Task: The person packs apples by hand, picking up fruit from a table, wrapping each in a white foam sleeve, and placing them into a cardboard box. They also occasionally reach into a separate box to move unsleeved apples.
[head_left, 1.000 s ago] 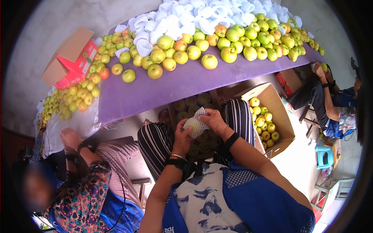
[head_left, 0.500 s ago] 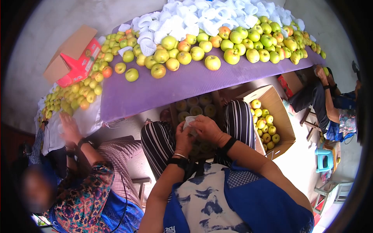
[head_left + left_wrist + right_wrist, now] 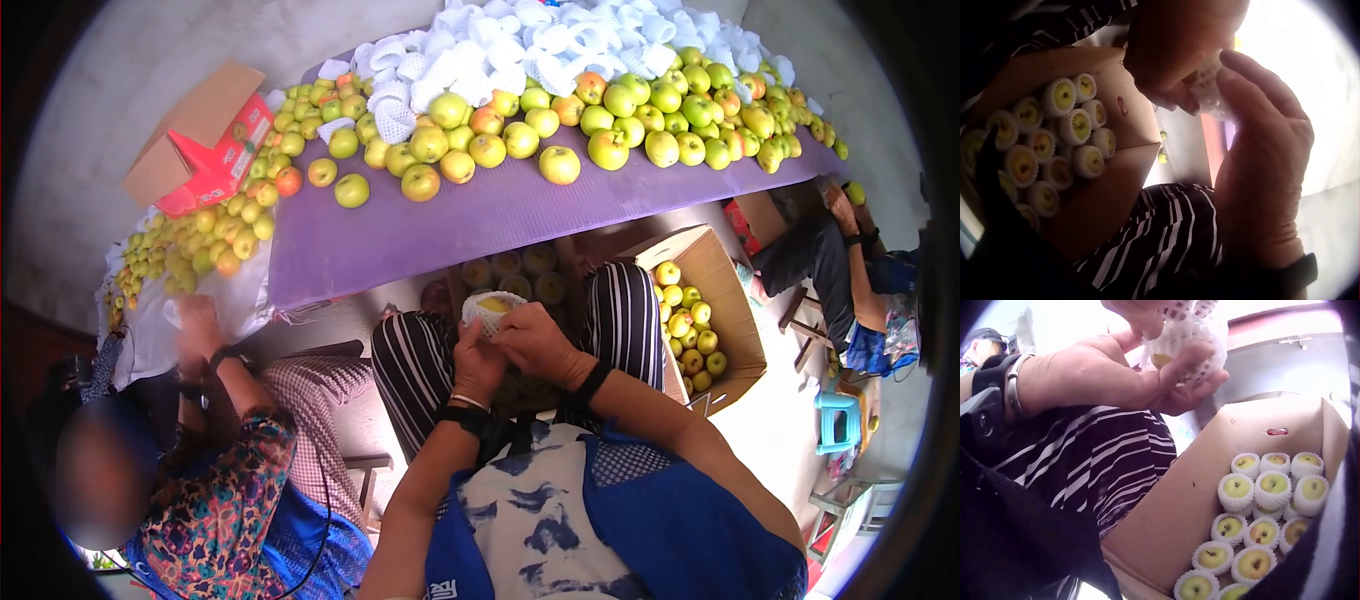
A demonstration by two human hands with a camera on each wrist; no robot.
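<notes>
A purple mat (image 3: pixel 470 225) is spread across a low table over a grey concrete floor, and it is heaped with green and yellow apples (image 3: pixel 560 130) and a pile of white foam net sleeves (image 3: pixel 520 40). A red and brown carton (image 3: pixel 205 135) lies open at the mat's left end; printing can be made out on its red side, but it is too small to be read. More apples are heaped on a white sheet (image 3: pixel 190 245) below it.

Between the striped trouser legs (image 3: pixel 415 365) an open cardboard box (image 3: pixel 1166 519) is seen, filled with rows of netted apples (image 3: pixel 1260 494). A second box (image 3: pixel 700 310) at the right holds bare apples.

Just above the lap, over the packed box, a yellow apple in a white net sleeve (image 3: pixel 490 310) is held. The left hand (image 3: pixel 478 362) is curled under and around it, with the thumb pressed on the net in the right wrist view. The right hand (image 3: pixel 535 342) is closed over it from the other side, its fingertips pinching the sleeve's rim.

A second person in a patterned top (image 3: pixel 230 500) sits at the left, one arm (image 3: pixel 200 335) stretched toward the white sheet. A third person (image 3: pixel 850 270) is seated at the far right, near a blue stool (image 3: pixel 835 410).
</notes>
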